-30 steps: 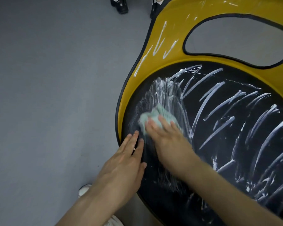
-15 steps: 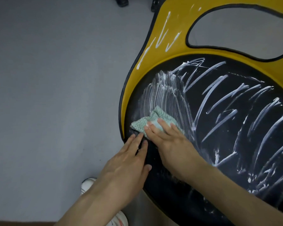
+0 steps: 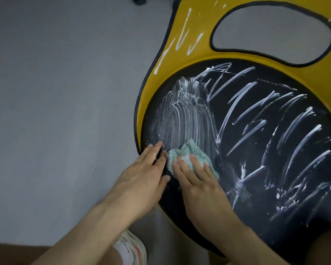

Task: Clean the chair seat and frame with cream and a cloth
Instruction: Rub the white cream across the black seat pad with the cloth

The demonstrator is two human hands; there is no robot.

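The round black chair seat [image 3: 256,169] fills the right half of the view, crossed by white lines of cream [image 3: 260,104]. A smeared patch of cream [image 3: 185,115] covers its left part. A yellow frame [image 3: 195,37] with a black-edged opening curves around the seat's far side, with cream lines on it too. My right hand [image 3: 197,180] presses a pale green knitted cloth [image 3: 189,152] flat on the seat near its left edge. Beside it, my left hand [image 3: 141,180] lies flat on the seat's left rim, fingers spread, holding nothing.
Grey floor [image 3: 65,92] spreads to the left of the chair. My white shoe [image 3: 130,249] shows at the bottom below my left forearm. A dark shoe [image 3: 139,0] of another person is at the top edge.
My right hand has drawn the cloth down and toward me across the seat's left part, leaving a wider smeared patch. My left hand stays on the rim.
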